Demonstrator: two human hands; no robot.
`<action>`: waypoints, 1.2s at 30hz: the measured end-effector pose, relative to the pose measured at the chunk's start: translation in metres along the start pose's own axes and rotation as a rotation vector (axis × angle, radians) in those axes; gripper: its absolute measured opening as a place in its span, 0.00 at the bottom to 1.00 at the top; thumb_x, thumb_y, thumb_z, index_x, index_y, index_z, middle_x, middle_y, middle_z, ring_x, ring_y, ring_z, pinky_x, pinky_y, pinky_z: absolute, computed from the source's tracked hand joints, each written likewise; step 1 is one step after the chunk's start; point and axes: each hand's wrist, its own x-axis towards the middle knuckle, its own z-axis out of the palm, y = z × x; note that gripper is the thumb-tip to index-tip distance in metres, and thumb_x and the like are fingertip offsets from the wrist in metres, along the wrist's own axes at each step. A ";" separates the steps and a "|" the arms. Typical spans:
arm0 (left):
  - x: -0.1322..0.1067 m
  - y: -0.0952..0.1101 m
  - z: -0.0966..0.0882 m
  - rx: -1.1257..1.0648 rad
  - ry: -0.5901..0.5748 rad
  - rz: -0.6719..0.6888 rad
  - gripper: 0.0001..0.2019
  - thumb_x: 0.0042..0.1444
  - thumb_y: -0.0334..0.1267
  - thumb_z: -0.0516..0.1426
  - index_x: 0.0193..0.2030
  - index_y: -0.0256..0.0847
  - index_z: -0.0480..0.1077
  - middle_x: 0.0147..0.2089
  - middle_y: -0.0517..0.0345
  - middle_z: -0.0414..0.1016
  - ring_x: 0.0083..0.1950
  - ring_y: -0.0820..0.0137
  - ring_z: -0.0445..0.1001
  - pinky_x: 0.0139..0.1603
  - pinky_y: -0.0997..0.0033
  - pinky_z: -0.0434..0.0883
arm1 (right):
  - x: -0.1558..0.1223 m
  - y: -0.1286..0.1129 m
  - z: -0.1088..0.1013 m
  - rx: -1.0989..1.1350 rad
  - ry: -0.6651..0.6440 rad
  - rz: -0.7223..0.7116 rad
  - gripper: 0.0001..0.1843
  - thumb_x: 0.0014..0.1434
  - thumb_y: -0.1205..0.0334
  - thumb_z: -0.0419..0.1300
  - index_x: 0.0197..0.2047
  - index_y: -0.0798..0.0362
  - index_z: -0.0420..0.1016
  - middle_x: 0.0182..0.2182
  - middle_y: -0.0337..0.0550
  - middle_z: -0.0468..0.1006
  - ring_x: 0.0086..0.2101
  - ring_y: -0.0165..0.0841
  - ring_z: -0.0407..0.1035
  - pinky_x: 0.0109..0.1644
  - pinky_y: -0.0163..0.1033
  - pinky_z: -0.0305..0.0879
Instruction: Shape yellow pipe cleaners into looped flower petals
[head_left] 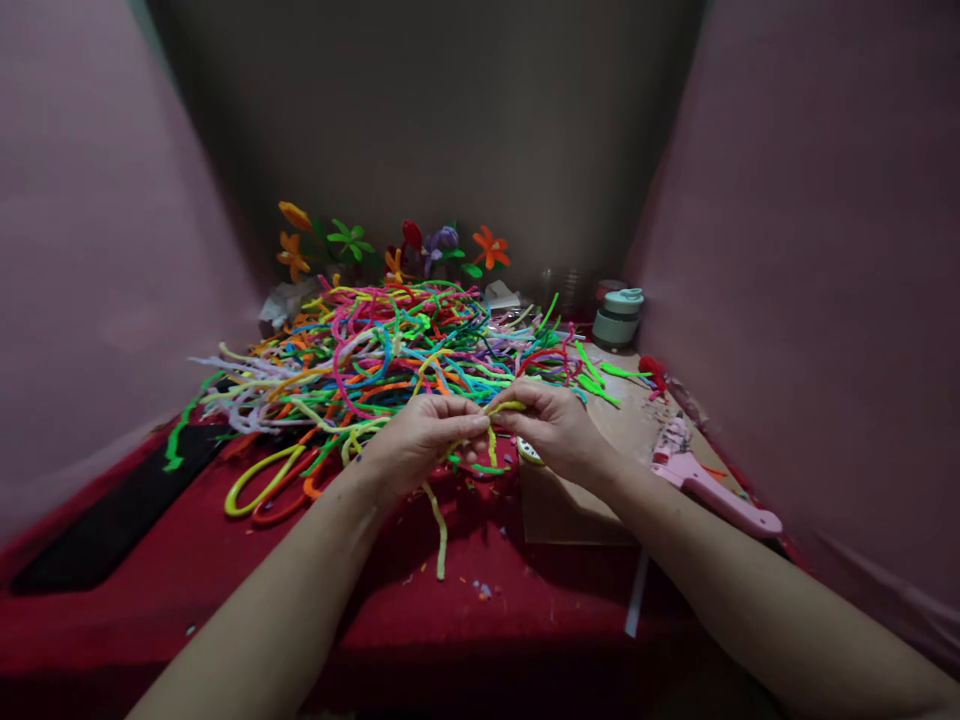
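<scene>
My left hand and my right hand meet over the red cloth, both pinched on one yellow pipe cleaner. It arches between the fingertips, and a loose end hangs down below my left hand. Just behind the hands lies a big tangled heap of coloured pipe cleaners. A yellow loop and an orange one rest at the heap's front left.
Finished pipe-cleaner flowers stand at the back against the wall. A green lidded jar sits at the back right. A pink tool lies on brown card on the right. A black strip lies on the left. Pink walls close in on both sides.
</scene>
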 end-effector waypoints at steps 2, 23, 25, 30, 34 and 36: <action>0.000 0.000 0.001 0.014 0.032 -0.012 0.07 0.44 0.36 0.61 0.25 0.33 0.70 0.21 0.61 0.67 0.21 0.80 0.62 0.23 0.78 0.59 | -0.002 -0.001 0.000 -0.183 0.022 -0.125 0.05 0.53 0.70 0.56 0.30 0.56 0.74 0.27 0.43 0.72 0.32 0.30 0.66 0.36 0.35 0.60; -0.011 0.003 0.024 1.401 0.428 0.907 0.08 0.57 0.34 0.51 0.31 0.37 0.70 0.30 0.54 0.71 0.35 0.67 0.68 0.39 0.65 0.62 | 0.004 -0.004 -0.011 0.579 -0.087 0.604 0.06 0.39 0.66 0.61 0.19 0.58 0.67 0.15 0.34 0.64 0.16 0.23 0.56 0.20 0.32 0.49; -0.011 0.007 0.017 0.947 0.366 0.708 0.09 0.56 0.38 0.53 0.39 0.38 0.70 0.39 0.52 0.73 0.42 0.65 0.70 0.43 0.66 0.65 | 0.004 -0.004 -0.014 0.516 -0.088 0.532 0.06 0.40 0.65 0.62 0.23 0.58 0.69 0.16 0.34 0.66 0.18 0.23 0.57 0.22 0.32 0.52; -0.006 0.014 0.000 0.260 0.267 0.292 0.15 0.54 0.45 0.54 0.43 0.39 0.73 0.39 0.52 0.76 0.43 0.64 0.73 0.42 0.68 0.68 | 0.005 -0.013 -0.016 0.311 -0.147 0.373 0.06 0.46 0.63 0.60 0.26 0.57 0.70 0.21 0.36 0.68 0.22 0.24 0.59 0.27 0.32 0.54; -0.003 0.011 -0.008 -0.011 -0.018 -0.001 0.12 0.50 0.41 0.58 0.35 0.33 0.75 0.27 0.51 0.75 0.26 0.71 0.72 0.29 0.72 0.69 | 0.002 -0.018 -0.018 0.209 -0.268 0.240 0.05 0.51 0.62 0.58 0.28 0.56 0.70 0.25 0.38 0.70 0.26 0.26 0.61 0.31 0.33 0.57; -0.003 0.007 -0.008 -0.140 -0.140 -0.087 0.11 0.49 0.40 0.59 0.31 0.31 0.74 0.24 0.51 0.74 0.21 0.72 0.70 0.23 0.74 0.67 | 0.001 -0.019 -0.019 0.208 -0.308 0.170 0.05 0.53 0.63 0.58 0.29 0.55 0.70 0.26 0.38 0.70 0.28 0.26 0.62 0.34 0.34 0.59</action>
